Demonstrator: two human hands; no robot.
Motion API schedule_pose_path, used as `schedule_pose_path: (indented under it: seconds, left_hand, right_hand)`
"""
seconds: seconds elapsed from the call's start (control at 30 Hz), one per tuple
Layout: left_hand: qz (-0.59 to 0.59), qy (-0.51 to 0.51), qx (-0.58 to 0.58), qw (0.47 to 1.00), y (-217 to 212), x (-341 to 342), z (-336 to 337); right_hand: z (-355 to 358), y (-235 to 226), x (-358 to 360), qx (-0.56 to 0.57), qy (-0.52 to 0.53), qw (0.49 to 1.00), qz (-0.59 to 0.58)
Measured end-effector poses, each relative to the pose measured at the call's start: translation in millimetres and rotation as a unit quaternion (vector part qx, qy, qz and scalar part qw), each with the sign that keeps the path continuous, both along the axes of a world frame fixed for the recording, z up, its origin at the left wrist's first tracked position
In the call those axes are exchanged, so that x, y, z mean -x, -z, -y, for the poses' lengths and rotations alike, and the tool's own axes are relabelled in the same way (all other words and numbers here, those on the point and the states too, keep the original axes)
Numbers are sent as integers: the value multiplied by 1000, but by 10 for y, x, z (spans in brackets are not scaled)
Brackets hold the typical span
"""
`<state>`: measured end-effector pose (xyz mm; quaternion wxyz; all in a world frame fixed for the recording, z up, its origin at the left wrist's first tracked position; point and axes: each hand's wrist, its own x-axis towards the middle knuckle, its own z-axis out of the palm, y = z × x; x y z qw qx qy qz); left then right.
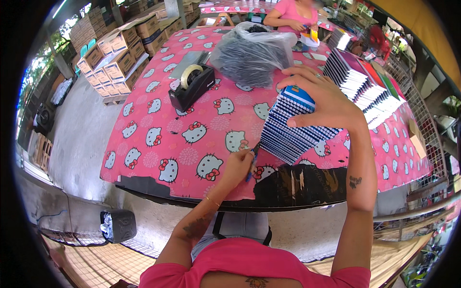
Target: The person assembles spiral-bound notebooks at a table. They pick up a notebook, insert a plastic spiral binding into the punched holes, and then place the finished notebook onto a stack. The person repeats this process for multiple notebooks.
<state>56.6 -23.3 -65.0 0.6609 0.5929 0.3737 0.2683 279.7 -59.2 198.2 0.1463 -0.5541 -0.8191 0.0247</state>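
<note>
A tall stack of spiral-bound notebooks [294, 130] with a blue cover on top stands on the table, leaning slightly. Over its top and near side my right hand [326, 98] is spread, thumb and fingers apart, steadying or touching the stack. My left hand [240, 165] is closed beside the stack's lower left corner. From its fingers pokes a slim blue tool [248, 176] with a dark tip close to the bottom notebooks; its exact kind is too small to tell. A black tape dispenser [194, 91] with a roll of tape sits further left.
A clear plastic bag [252, 60] of dark items lies behind the stack. More notebook stacks [360, 79] stand at the right. The pink patterned tablecloth [158, 122] is torn along the near edge. Cartons [117, 65] are piled at the left; a person [295, 19] works across the table.
</note>
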Motion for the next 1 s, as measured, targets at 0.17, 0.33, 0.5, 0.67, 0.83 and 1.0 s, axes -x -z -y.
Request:
schedule_pose_path:
  seconds: [0.17, 0.33, 0.5, 0.67, 0.83, 1.0]
  left_hand:
    - [-162, -1, -333, 929, -144, -41, 8]
    - [51, 31, 221, 973, -355, 73, -179]
    - [112, 39, 243, 963, -286, 46, -191]
    - [-90, 7, -157, 983, -158, -55, -149]
    - [-181, 54, -270, 944, -239, -91, -221]
    - [-1, 34, 198, 980, -271, 37, -244]
  right_hand:
    - [-5, 8, 11, 3, 2, 1000, 8]
    - [-31, -1, -5, -15, 1, 1000, 17]
    - [-36, -16, -1, -11, -1, 1000, 13]
    - [-48, -1, -10, -17, -8, 1000, 16]
    - [-67, 8, -21, -18, -14, 1000, 18]
    - [-77, 37, -78, -30, -16, 999, 13]
